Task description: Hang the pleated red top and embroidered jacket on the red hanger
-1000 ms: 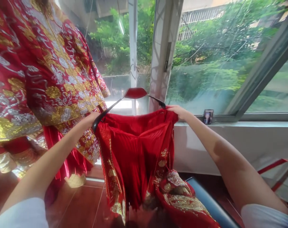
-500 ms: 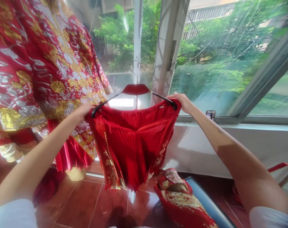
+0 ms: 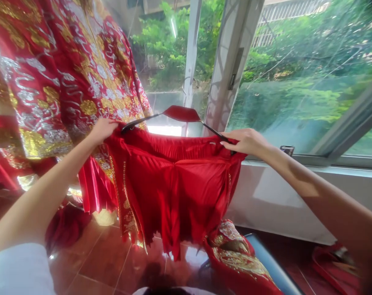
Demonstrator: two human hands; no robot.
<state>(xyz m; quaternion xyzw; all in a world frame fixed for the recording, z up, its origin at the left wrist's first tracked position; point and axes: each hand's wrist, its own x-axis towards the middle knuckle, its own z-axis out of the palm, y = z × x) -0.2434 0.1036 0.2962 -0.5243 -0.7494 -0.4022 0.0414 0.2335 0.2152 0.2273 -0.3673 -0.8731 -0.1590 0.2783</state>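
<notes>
A red pleated skirt (image 3: pixel 173 184) with gold-embroidered side panels hangs spread out before me, its waistband stretched over a hanger (image 3: pixel 181 113) that has a red centre and black arms. My left hand (image 3: pixel 104 130) is closed on the waistband's left end, beside the hanger's tip. At the other end, my right hand (image 3: pixel 245 141) pinches the waistband and the hanger's right arm together. The hanger's hook points up in front of the window frame and seems to hang on nothing.
Embroidered red jackets (image 3: pixel 96 73) with gold and silver patterns hang at the left. A folded red and gold garment (image 3: pixel 237 258) lies on a blue-grey seat (image 3: pixel 274 262). Behind are sliding windows (image 3: pixel 296 90) and a sill with a small object (image 3: pixel 287 150). The floor (image 3: pixel 93 262) is red tile.
The skirt's right side has swung outward and its front now faces me more. My right hand has shifted its grip onto the hanger's arm. The view has turned slightly left.
</notes>
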